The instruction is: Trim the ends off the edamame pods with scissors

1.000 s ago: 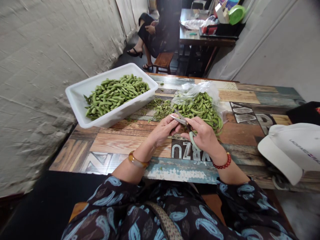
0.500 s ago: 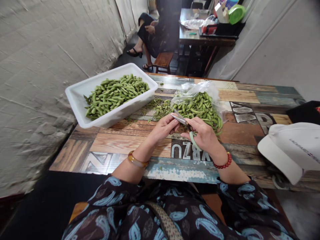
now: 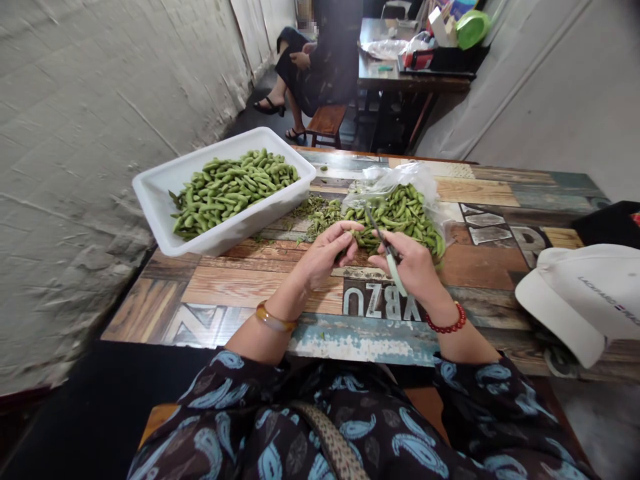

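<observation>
My right hand (image 3: 411, 263) grips a pair of scissors (image 3: 393, 267) with pale green handles, their blades pointing up and away, seen nearly edge-on. Facing it, my left hand (image 3: 330, 252) is closed, fingers curled and thumb pressed in; what it holds is hidden. Just beyond both hands, green edamame pods (image 3: 400, 212) spill from a clear plastic bag (image 3: 425, 177). Small green trimmings (image 3: 320, 217) lie in a heap left of the bag. At the left, a white plastic tub (image 3: 225, 239) contains many more edamame pods (image 3: 235, 190).
The patterned wooden table (image 3: 270, 283) runs beneath everything. A white cap (image 3: 585, 293) rests at its right side, near a black object (image 3: 607, 223). Beyond, a person in dark clothes (image 3: 330, 60) sits on a stool beside another table (image 3: 383, 80). A rough wall (image 3: 90, 133) borders the left.
The scissors have turned from lying across toward my left fingers to pointing away, and their blades look closer together. My hands have moved slightly apart.
</observation>
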Demonstrator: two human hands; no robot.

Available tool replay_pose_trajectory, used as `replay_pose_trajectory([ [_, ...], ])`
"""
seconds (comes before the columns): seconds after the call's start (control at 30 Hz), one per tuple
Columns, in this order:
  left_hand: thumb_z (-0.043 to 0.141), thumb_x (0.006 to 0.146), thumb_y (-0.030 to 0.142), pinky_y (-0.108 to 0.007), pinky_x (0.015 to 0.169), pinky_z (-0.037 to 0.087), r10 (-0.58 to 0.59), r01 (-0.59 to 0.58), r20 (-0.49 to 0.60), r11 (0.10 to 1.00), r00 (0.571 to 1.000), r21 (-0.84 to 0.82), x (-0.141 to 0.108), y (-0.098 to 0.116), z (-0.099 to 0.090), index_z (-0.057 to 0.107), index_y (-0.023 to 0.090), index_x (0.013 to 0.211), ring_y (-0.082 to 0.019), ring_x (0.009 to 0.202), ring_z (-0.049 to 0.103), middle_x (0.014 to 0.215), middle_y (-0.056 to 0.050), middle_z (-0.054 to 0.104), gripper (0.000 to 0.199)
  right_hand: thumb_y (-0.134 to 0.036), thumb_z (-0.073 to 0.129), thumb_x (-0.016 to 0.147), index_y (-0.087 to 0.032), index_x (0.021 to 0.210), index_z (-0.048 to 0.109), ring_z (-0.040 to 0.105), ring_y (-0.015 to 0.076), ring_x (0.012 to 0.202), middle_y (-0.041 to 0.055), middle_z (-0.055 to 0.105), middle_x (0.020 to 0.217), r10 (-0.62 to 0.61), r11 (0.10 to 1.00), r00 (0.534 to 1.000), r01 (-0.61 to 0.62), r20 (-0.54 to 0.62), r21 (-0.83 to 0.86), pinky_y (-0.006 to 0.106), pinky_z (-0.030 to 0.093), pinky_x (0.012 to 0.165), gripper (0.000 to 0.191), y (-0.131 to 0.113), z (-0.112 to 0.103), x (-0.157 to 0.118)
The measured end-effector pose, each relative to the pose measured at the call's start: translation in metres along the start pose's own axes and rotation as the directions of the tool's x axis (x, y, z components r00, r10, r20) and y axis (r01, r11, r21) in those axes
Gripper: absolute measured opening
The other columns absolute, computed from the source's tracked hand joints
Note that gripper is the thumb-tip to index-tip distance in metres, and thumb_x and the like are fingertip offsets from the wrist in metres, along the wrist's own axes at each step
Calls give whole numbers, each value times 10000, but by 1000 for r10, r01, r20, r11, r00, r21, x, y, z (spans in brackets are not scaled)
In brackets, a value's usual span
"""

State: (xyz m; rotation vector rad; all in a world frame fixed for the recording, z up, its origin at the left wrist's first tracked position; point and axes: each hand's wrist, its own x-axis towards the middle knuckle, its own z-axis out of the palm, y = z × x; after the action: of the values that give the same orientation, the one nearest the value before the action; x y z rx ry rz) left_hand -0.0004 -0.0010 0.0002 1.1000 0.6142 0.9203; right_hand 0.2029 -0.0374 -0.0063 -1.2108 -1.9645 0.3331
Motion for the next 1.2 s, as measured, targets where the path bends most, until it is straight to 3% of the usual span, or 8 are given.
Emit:
replay_pose_trajectory([
  [0.2, 704, 783, 391, -164, 410, 216, -77, 45, -183, 984, 980, -174, 5, 6, -10, 469, 203, 841, -55, 464, 400, 675, 59, 516, 307, -445, 676, 886, -215, 1258, 639, 678, 214, 829, 49, 693, 900, 119, 992, 984, -112, -135, 54, 381, 579, 812, 440, 0, -11, 4],
  [0.37, 652, 837, 400, -186, 460, 273, 31, 22, -242, 977, 970, 214, 16, -7, -12, 591, 178, 791, -68, 488, 414, 623, 42, 511, 235, -442, 691, 872, -211, 1253, 644, 676, 209, 829, 45, 698, 894, 132, 990, 977, -121, -165, 75, 390, 586, 823, 447, 1, -14, 5],
  [0.57, 659, 814, 218, -275, 731, 425, 248, -41, -115, 546, 962, 837, 30, -27, -15, 769, 197, 964, -183, 775, 593, 807, -49, 675, 187, -449, 683, 878, -199, 1257, 643, 671, 206, 839, 51, 699, 902, 130, 990, 974, -118, -184, 74, 388, 579, 852, 456, 7, -12, 6],
  [0.7, 603, 850, 196, -287, 723, 414, 178, 38, -82, 235, 981, 971, 28, -27, -7, 752, 254, 1095, -212, 832, 602, 913, -69, 664, 292, -444, 668, 890, -195, 1248, 650, 672, 207, 849, 41, 695, 877, 96, 994, 978, -85, -185, 64, 387, 572, 867, 436, 9, -11, 6],
  [0.8, 577, 859, 180, -291, 716, 404, 163, 56, -83, 161, 983, 985, 27, -27, -1, 739, 255, 1070, -217, 859, 595, 968, -78, 646, 276, -449, 674, 885, -195, 1234, 659, 675, 209, 848, 41, 695, 866, 63, 997, 980, -52, -189, 62, 377, 572, 852, 431, 8, -11, 7],
  [0.9, 602, 841, 197, -280, 703, 390, 210, 12, -66, 252, 975, 968, 30, -28, -1, 732, 223, 948, -193, 801, 563, 885, -59, 623, 170, -466, 672, 884, -195, 1220, 663, 677, 214, 863, 47, 701, 877, 67, 997, 980, -57, -189, 61, 379, 568, 856, 432, 8, -10, 7],
  [1.03, 668, 784, 265, -236, 655, 377, 275, -73, -174, 700, 945, 711, 29, -25, -2, 692, 166, 876, -121, 668, 497, 740, 1, 587, 137, -466, 668, 884, -186, 1201, 668, 681, 207, 842, 47, 704, 869, 72, 996, 976, -60, -205, 65, 367, 568, 838, 423, 8, -9, 8],
  [1.2, 721, 760, 415, -188, 447, 210, -7, 45, -183, 978, 983, 204, 16, -11, 2, 641, 148, 912, -51, 454, 334, 571, 62, 499, 317, -458, 660, 890, -195, 1182, 674, 683, 219, 843, 54, 716, 869, 65, 997, 981, -59, -182, 43, 378, 562, 836, 392, 8, -9, 8],
])
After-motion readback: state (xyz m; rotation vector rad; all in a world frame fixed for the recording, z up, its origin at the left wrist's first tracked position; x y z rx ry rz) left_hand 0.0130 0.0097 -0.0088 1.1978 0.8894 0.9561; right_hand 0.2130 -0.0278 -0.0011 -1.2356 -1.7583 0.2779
